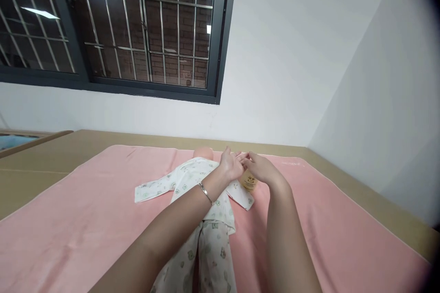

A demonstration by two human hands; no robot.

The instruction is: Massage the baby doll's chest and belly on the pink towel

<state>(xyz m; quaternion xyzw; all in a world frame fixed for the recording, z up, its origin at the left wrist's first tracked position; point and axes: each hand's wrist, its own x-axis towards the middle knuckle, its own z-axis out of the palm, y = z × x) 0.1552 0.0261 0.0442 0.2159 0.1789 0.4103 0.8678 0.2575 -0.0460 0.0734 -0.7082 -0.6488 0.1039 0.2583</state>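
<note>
A pink mat [92, 210] lies over the tan platform [37, 169] in front of me, bare wood showing along its left, far and right edges. Nearest me, between my forearms, are the patterned trousers [215, 256] of a doll, which lies with its legs towards me. Beyond them comes its pale printed shirt [190, 176], one sleeve stretched towards the mat's left edge, the other angled out on the right; my left forearm, with a silver bracelet [206, 193], crosses in front of it.

Just beside the right sleeve, towards the mat's far edge, stands a yellowish container [250, 182] with dark print, partly behind my hands. Above it my left hand [233, 164] is open, palm upward, and my right hand [259, 166] bends its fingers onto the left one's fingertips; I cannot tell whether anything is pinched there. The doll's head [203, 152] lies close to the mat's far edge. Behind the platform rise a white wall [275, 55] and a dark-framed window [147, 27] with metal bars.
</note>
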